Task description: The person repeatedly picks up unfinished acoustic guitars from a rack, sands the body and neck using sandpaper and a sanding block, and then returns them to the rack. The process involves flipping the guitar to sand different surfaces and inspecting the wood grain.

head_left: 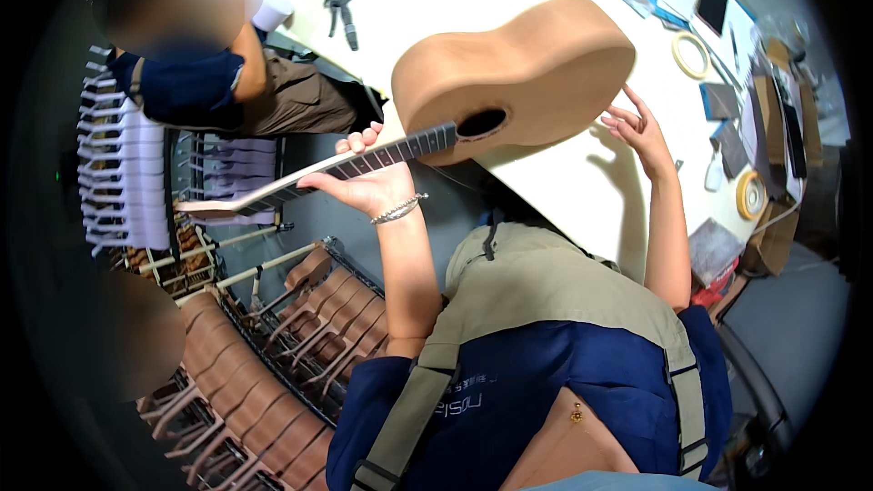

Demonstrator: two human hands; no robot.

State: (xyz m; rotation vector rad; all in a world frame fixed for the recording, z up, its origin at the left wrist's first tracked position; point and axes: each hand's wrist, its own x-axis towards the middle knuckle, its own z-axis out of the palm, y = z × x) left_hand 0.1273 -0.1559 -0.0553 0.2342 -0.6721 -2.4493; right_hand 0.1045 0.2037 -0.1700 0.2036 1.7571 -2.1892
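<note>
Guitar [514,82]: over the white surface [568,205], slanting from low left up to right.
Left hand [375,184]: curled round the neck [427,143].
Right hand [641,132]: fingers spread, just below the body's right end; cannot tell if touching.

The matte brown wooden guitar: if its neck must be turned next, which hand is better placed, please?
Probably the left hand: it has the long, dark-topped neck between thumb and fingers, while the right hand, fingers spread, is by the wide end of the rounded body.
</note>
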